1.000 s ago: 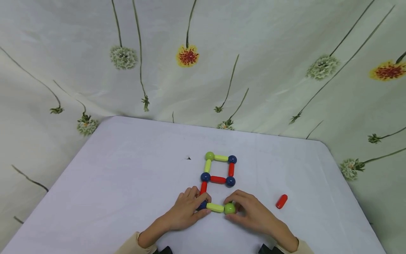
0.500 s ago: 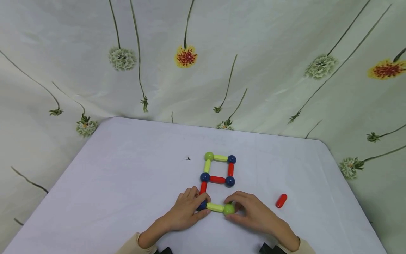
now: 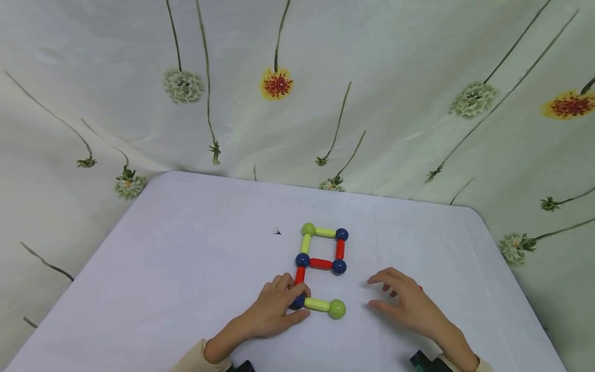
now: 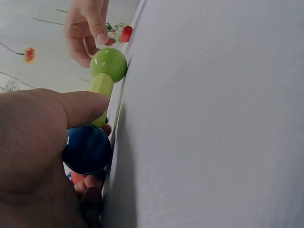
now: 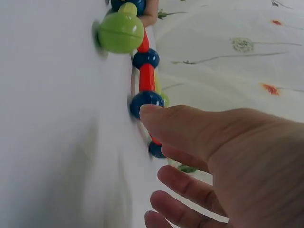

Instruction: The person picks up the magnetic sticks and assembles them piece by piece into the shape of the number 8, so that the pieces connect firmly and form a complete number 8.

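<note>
My left hand point(image 3: 271, 310) holds the dark blue ball point(image 3: 297, 302) at the near left corner of a magnetic ball-and-rod shape, its thumb and fingers round it. From that ball a yellow-green rod point(image 3: 317, 304) runs right to a green ball point(image 3: 337, 309), and a red rod point(image 3: 299, 275) runs away to another blue ball point(image 3: 302, 260). Beyond lies a closed four-sided frame of red and yellow-green rods, with a green ball point(image 3: 309, 229) at its far left corner. My right hand point(image 3: 411, 305), fingers apart and nothing between them, is right of the near green ball.
A loose red rod point(image 4: 126, 34) lies to the right, mostly hidden behind my right hand in the head view. The white table point(image 3: 209, 232) ends at a flowered cloth point(image 3: 386, 93) behind it. A small dark mark point(image 3: 277, 232) is left of the shape.
My right hand has let go of the green ball and moved right, over towards the loose red rod. The left hand stays on the blue ball, and the shape keeps its place.
</note>
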The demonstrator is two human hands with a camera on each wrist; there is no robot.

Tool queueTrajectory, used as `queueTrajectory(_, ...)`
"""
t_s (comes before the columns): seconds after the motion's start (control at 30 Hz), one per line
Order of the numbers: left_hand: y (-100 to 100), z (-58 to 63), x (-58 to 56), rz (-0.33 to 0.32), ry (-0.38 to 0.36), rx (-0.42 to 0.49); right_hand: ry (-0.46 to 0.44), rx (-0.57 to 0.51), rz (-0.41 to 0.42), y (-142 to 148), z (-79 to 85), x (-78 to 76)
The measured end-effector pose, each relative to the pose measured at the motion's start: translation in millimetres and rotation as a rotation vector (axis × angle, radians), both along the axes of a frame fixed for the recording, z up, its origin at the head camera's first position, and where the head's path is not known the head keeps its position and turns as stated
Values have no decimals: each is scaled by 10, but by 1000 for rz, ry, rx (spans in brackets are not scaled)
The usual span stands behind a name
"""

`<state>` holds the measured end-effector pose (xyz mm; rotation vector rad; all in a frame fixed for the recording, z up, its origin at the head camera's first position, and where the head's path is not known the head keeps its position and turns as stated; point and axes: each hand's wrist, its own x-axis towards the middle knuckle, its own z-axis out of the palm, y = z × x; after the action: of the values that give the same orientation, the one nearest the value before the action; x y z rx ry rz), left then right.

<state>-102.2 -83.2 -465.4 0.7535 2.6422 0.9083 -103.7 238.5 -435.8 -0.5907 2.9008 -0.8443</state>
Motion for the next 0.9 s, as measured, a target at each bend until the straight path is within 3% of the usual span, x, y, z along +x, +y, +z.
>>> queueTrajectory(0.13,5,-12,-11,-1,3,-9,85,23,-99,258,-18,64)
queueTrajectory(0.37,8,-20,-7,-9,5,15,200,31,-164,579,-49,152)
queueTrajectory(0.53,-8,-5,8,1,-1,17,185,-7,-152,686,-77,155)
queueTrajectory(0.77,-24,-4,-1,-7,-25,22,75,-47,-207,778,-132,175)
queueTrajectory(0.9,-41,-2,-23,-5,-60,39,101,-33,-185,802,-184,198)
